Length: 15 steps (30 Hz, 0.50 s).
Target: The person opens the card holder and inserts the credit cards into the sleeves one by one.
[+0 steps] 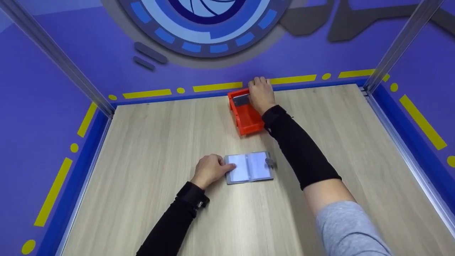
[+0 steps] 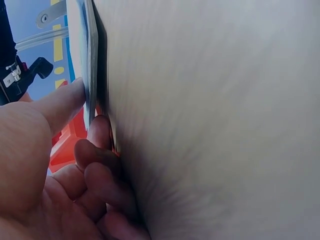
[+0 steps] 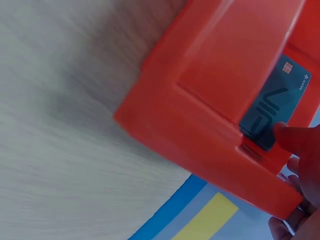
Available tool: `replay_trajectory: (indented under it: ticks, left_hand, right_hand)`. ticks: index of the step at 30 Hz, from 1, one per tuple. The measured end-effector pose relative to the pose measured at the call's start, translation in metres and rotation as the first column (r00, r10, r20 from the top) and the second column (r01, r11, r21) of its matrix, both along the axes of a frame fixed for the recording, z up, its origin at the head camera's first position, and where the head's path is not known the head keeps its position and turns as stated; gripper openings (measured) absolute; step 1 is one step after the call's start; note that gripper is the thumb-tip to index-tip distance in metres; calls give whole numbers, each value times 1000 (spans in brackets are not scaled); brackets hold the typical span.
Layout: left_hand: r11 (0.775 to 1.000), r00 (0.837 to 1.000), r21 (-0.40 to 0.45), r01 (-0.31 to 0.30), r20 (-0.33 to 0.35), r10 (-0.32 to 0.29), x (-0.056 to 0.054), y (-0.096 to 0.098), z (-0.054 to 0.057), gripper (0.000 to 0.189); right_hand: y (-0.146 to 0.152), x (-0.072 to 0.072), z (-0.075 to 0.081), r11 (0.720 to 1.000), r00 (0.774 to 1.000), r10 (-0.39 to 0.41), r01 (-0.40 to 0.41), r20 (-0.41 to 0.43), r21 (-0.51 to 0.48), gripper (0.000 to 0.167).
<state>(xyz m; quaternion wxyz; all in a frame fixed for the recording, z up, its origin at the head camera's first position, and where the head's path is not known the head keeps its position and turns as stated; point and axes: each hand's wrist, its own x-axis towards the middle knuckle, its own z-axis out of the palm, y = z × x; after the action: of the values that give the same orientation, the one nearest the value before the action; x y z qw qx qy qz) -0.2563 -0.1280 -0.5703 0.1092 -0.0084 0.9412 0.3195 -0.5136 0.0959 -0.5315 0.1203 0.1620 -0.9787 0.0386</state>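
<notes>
A small card holder [image 1: 259,166] with clear sleeves lies spread flat on the table, its snap strap [image 1: 270,163] pointing right. My left hand [image 1: 210,170] pinches its left edge, thumb on top of the page and index finger at the underside, as the left wrist view shows; the other fingers curl against the table. Farther back stands a red plastic bin [image 1: 250,128]. My right hand [image 1: 262,94] grips its back right part, fingers outside the wall and thumb inside. That thumb touches a dark card marked VIP [image 3: 276,104], which leans inside the bin.
The light wooden tabletop [image 1: 160,142] ends at a purple back wall [image 1: 213,76] with yellow markings, close behind the bin. Metal posts [image 1: 401,42] stand at the back corners, and purple side panels [image 1: 46,124] border the table.
</notes>
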Motion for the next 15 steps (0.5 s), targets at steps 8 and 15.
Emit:
replay_trajectory:
  ticks: [8,15]
  left_hand:
    - [1000,1000,13,9,-23,-9,0,1,0,53]
    - [1000,1000,20,6,-27,-5,2,-1,-4,53]
  right_hand:
    - [2,-1,1,1000,999,-16,17,-43,27,34]
    - [-2,-3,-1,999,1000,-16,17,-19,46,37]
